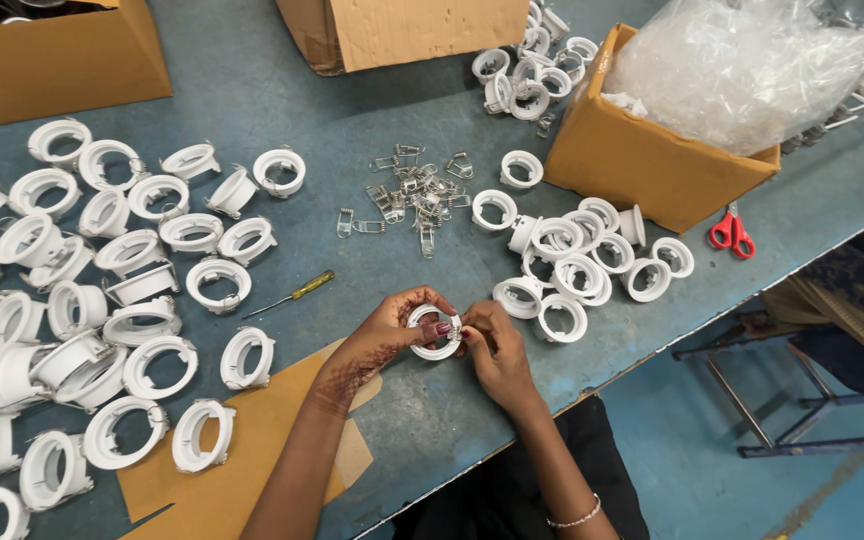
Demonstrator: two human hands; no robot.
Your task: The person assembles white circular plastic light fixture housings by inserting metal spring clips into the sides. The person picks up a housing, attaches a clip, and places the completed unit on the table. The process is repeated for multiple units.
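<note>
You have one white round plastic ring housing (435,332) pinched between both hands just above the near edge of the blue-grey worktable (282,110); your left hand (384,335) curls closed around its left rim, thumb and fingers steadying it, while your right hand (495,350) closes on its right rim with fingertips pressed at the edge, seemingly so that a small metal part can be worked in there, though the part itself is too small to make out.

Just beyond your left hand lies a slim yellow-handled screwdriver (294,293), loose and untouched; under your left forearm sits a flat sheet of brown cardboard (252,450). To the left of that hand spreads a wide scatter of white ring housings fitted with clips (102,300); just past your right hand sits a tighter cluster of white ring housings (577,265), close enough to reach without shifting.

Farther ahead, between the two groups, lies a heap of small bent metal spring clips (412,195); beyond your right hand rest red-handled scissors (732,233) beside a brown cardboard box stuffed with clear plastic bags (642,165); farthest off stand two more brown cardboard boxes (52,55); nothing blocks your hands.
</note>
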